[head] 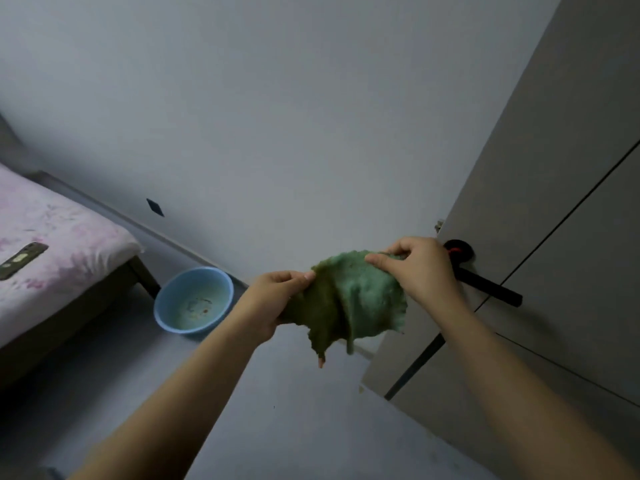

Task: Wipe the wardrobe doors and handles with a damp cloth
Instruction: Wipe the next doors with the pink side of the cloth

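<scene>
Both hands, the left hand (277,299) and right hand (420,268), pinch the top edges of a nubby, crumpled green cloth (349,303) stretched between them, hanging before the smooth grey wardrobe door (554,202) and its straight black handle (488,289).

Nope, no readable text, labels, brands or numbers anywhere in this shot, far as I can see.

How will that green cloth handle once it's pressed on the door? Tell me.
Likely floppy: the green cloth sags in folds between the left hand and right hand. Probably light, held by fingertip pinches. Its nubby surface should grip, not slide.
</scene>
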A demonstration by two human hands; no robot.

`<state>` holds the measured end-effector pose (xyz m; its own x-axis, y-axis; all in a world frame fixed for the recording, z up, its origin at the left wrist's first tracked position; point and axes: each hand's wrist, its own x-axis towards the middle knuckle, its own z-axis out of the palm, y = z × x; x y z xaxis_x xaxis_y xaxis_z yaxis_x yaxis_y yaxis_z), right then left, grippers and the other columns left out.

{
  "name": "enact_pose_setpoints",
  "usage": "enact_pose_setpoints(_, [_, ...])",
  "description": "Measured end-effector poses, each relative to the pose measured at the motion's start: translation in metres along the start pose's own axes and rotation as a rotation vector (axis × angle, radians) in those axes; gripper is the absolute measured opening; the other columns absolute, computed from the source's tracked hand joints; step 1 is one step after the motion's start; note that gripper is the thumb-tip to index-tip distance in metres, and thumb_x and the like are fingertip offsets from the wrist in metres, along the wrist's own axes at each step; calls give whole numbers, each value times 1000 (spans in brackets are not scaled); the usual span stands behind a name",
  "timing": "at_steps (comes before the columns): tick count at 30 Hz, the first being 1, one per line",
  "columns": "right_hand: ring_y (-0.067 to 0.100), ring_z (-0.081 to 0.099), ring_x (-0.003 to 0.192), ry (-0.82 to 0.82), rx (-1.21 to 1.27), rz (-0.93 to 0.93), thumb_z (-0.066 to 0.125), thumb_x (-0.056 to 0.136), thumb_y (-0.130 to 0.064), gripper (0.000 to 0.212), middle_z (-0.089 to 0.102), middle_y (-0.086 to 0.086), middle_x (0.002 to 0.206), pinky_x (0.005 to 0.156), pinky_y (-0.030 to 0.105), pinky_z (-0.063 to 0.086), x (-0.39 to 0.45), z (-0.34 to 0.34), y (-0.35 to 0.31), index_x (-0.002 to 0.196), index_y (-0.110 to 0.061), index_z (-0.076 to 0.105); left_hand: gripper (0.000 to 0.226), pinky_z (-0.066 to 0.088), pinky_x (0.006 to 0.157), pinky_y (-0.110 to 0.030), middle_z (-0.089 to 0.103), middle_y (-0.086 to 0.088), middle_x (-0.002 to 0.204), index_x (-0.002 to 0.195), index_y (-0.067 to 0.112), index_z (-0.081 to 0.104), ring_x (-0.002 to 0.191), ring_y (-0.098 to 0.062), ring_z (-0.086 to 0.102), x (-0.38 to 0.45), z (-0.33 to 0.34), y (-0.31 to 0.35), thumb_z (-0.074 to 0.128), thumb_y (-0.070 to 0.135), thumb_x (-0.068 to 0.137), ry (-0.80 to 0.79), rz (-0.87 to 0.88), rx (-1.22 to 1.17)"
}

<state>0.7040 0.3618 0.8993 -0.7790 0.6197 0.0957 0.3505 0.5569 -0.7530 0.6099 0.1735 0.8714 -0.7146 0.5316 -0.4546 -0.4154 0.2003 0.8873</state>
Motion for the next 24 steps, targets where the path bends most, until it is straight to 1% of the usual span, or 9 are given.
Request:
enact_pose_setpoints(3, [4,58,63,-15,100,22,78,77,-31,20,61,-10,65,55,12,43,-4,12,-2,75,-15,67,21,58,59,-33,70,-18,89,94,0,68,77,-27,68,5,17,0,62,20,92,53,-65,-146])
enact_pose_setpoints(6, [1,60,67,-56,172,7,75,79,-29,12,61,-15,67,59,7,44,-5,24,-6,75,-22,67,27,57,53,-32,70,-24,94,103,-7,66,72,-29,71,10,33,4,60,18,93,38,-61,-283])
enact_pose_setpoints(10, [9,65,74,-130,274,26,69,84,-35,19,67,-12,72,68,20,54,5,35,-5,85,-17,74,28,57,60,-30,73,-20,90,105,-4,67,75,-25,72,21,50,12,58,20,94,12,3,-323])
enact_pose_setpoints(12, [18,67,74,-194,240,27,59,90,-43,33,70,-1,74,70,30,57,16,34,-5,86,-13,74,28,59,68,-31,73,-19,93,103,-2,69,81,-26,72,30,53,17,59,23,93,12,26,-332])
enact_pose_setpoints(14, [23,68,82,-283,272,40,43,96,-47,44,72,6,87,78,39,57,27,27,-5,95,-14,72,28,59,77,-33,72,-19,97,104,0,69,88,-28,71,40,53,22,60,24,92,7,38,-329])
enact_pose_setpoints(17, [17,70,88,-408,482,75,29,102,-42,41,73,1,97,84,36,57,44,13,-2,114,-23,63,22,59,74,-29,72,-16,96,106,0,67,84,-23,71,53,53,27,56,14,94,-54,32,-372])
enact_pose_setpoints(19, [17,72,83,-402,590,76,29,104,-34,33,74,4,93,75,31,59,55,6,2,115,-21,58,19,57,67,-25,72,-12,89,104,3,66,77,-18,70,62,54,29,50,8,95,-88,17,-403])
enact_pose_setpoints(21, [18,72,80,-377,631,58,35,103,-27,27,73,8,91,68,30,59,68,2,7,115,-16,57,22,56,68,-26,71,-13,94,109,2,65,81,-19,69,70,55,33,48,7,96,-108,11,-398])
enact_pose_setpoints(24, [15,70,83,-312,532,-46,48,99,-18,22,72,6,95,73,28,58,83,0,17,113,-12,64,25,57,72,-29,69,-15,94,110,1,65,82,-21,68,81,54,37,54,8,89,-138,26,-339])
